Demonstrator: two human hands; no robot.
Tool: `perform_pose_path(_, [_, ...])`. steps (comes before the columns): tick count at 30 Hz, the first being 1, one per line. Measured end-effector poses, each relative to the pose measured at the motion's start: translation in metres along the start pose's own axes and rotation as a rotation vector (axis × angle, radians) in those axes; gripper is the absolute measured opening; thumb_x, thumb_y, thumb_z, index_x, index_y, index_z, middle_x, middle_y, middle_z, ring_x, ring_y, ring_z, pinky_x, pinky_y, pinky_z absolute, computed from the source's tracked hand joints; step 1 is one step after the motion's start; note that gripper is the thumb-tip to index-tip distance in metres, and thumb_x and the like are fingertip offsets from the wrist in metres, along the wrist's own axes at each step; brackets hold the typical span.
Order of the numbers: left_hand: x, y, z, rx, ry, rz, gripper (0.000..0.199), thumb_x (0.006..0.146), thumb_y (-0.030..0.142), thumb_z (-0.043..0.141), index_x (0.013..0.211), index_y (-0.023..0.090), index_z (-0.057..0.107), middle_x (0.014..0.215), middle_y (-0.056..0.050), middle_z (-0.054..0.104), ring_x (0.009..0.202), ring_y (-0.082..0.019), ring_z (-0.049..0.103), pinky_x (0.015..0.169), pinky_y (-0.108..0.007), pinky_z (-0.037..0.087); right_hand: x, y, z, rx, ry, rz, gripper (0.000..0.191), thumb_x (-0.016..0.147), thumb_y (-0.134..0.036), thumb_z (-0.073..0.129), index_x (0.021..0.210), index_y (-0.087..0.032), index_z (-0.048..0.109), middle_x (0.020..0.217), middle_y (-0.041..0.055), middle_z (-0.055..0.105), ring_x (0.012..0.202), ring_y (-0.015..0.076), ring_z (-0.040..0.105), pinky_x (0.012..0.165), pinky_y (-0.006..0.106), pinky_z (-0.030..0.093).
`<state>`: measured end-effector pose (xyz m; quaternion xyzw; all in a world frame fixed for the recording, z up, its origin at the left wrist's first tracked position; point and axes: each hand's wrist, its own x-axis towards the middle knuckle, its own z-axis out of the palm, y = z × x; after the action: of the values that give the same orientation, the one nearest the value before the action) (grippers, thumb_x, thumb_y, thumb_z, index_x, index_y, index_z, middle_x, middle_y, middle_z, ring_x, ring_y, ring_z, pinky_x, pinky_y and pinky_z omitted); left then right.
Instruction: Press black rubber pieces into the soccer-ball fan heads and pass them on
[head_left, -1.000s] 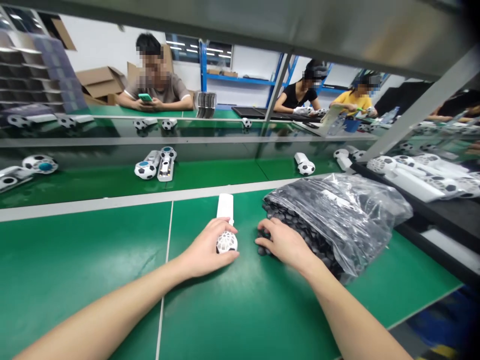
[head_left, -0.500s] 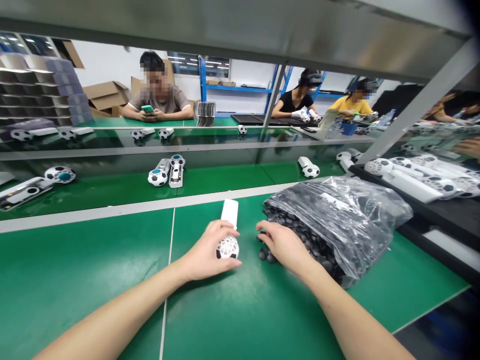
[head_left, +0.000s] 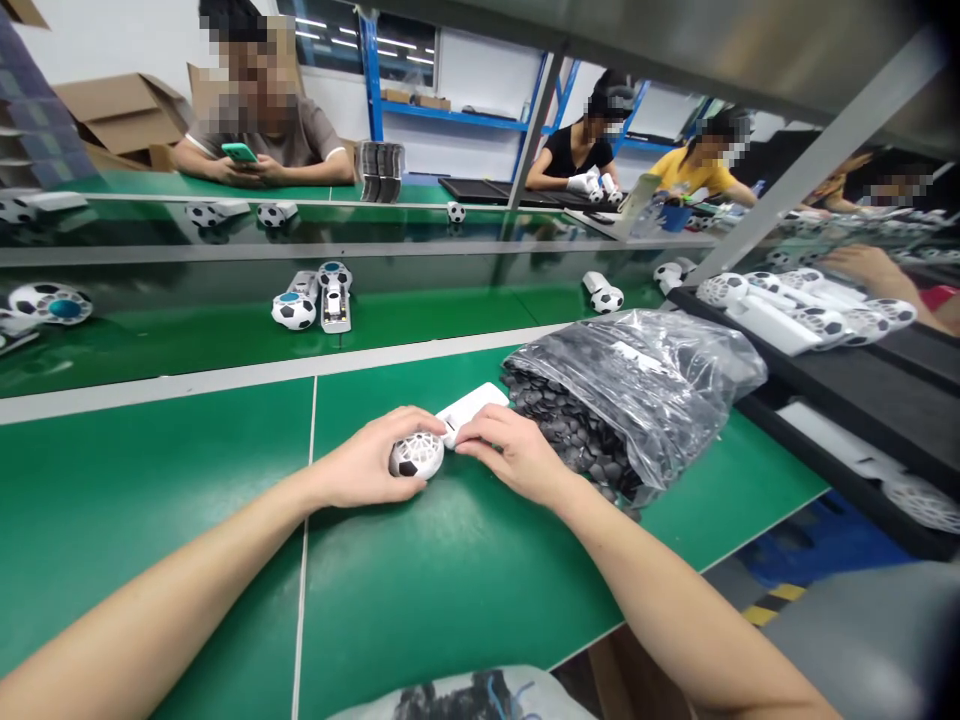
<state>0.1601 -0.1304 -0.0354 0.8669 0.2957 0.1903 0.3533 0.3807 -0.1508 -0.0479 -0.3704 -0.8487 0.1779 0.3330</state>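
My left hand (head_left: 367, 460) is wrapped round the football-patterned head (head_left: 420, 458) of a white device on the green table. The device's white handle (head_left: 480, 403) points away to the right. Close by its neck, the fingertips of my right hand (head_left: 517, 455) are pinched together. Whatever they hold, if anything, is too small or hidden to tell. Just beyond the right hand lies an open clear plastic bag (head_left: 660, 365), with small dark discs (head_left: 559, 415) spilling from its mouth.
Several football-headed devices (head_left: 294, 310) lie on the green conveyor (head_left: 435, 310) behind the table's pale edge strip. At right, a black tray (head_left: 847, 385) holds more of them. A slanting metal post (head_left: 817, 150) stands there. Across the line, people sit, one with a phone (head_left: 239, 152).
My right hand has moved left from the dark discs to the device's neck. The device has turned, its handle swinging rightward, with my left hand still on its head. The camera view has shifted.
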Motion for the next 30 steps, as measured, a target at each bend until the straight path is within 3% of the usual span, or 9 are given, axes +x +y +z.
perform_pose_path(4, [0.0, 0.0, 0.008, 0.065, 0.077, -0.027, 0.049, 0.066, 0.013, 0.055, 0.113, 0.025, 0.048, 0.117, -0.004, 0.048, 0.112, -0.023, 0.042, 0.098, -0.04, 0.034, -0.001, -0.006, 0.002, 0.051, -0.09, 0.046, 0.009, 0.091, -0.015, 0.048, 0.093, -0.018, 0.056, 0.087, 0.003, 0.059, 0.079, 0.0164, 0.054, 0.071, 0.026, 0.044])
perform_pose_path(8, [0.001, 0.002, 0.014, 0.111, 0.136, -0.137, 0.041, 0.067, 0.024, 0.062, 0.106, 0.024, 0.052, 0.109, -0.004, 0.049, 0.105, -0.025, 0.043, 0.093, -0.043, 0.037, -0.001, -0.009, 0.004, 0.051, -0.05, -0.06, 0.006, 0.09, -0.015, 0.053, 0.09, -0.019, 0.058, 0.087, 0.0028, 0.058, 0.083, 0.0178, 0.052, 0.076, 0.029, 0.042])
perform_pose_path(13, [0.001, 0.002, 0.015, 0.081, 0.133, -0.153, 0.043, 0.069, 0.026, 0.062, 0.11, 0.024, 0.05, 0.109, -0.004, 0.047, 0.105, -0.023, 0.045, 0.093, -0.039, 0.037, -0.002, -0.009, 0.007, 0.024, 0.033, -0.076, 0.006, 0.086, -0.014, 0.058, 0.089, -0.019, 0.061, 0.09, 0.0044, 0.054, 0.087, 0.019, 0.05, 0.078, 0.031, 0.041])
perform_pose_path(24, [0.001, 0.002, 0.014, 0.022, 0.119, -0.103, 0.042, 0.067, 0.016, 0.058, 0.108, 0.023, 0.052, 0.108, -0.003, 0.049, 0.103, -0.02, 0.049, 0.092, -0.034, 0.039, -0.003, -0.012, 0.011, 0.166, -0.02, 0.023, 0.007, 0.089, -0.017, 0.052, 0.091, -0.018, 0.058, 0.079, 0.0018, 0.056, 0.073, 0.0151, 0.053, 0.069, 0.026, 0.043])
perform_pose_path(30, [0.002, 0.003, 0.012, 0.012, 0.116, -0.11, 0.043, 0.065, 0.014, 0.056, 0.107, 0.024, 0.053, 0.109, -0.003, 0.049, 0.103, -0.021, 0.05, 0.092, -0.035, 0.04, -0.005, -0.013, 0.015, 0.245, 0.013, 0.114, 0.006, 0.086, -0.02, 0.055, 0.087, -0.018, 0.059, 0.078, 0.0007, 0.059, 0.066, 0.0129, 0.054, 0.064, 0.024, 0.044])
